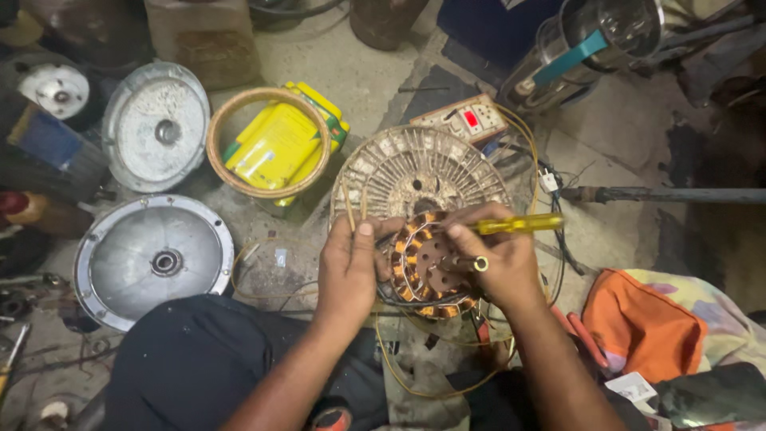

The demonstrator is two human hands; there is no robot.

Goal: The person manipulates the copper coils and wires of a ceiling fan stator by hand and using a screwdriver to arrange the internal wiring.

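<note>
stator (427, 267), copper-wound with orange insulation, sits on the floor just in front of the person's lap, leaning against a round slotted fan plate (415, 168); left hand (351, 267) closed on the stator's left rim, thumb up against the windings; right hand (499, 259) closed round a yellow-handled screwdriver (519, 224), handle lying level and pointing right; a short metal shaft (471, 262) juts from under the right fingers; the tool's tip is hidden by the fingers, so i cannot tell what it touches.

judged risks: a slip of the tip could nick winding enamel or cut a lead; the stator is steadied by one grip only and could tilt off the plate; loose yellow wires (415, 383) trail beneath and could snag; a switch board (469, 118) lies close behind, state unknown.

two grey end covers (152, 255) lie toward the floor's left side; a copper coil ring (267, 144) rests around a yellow pack; right edge items are cut off and dim.
</note>
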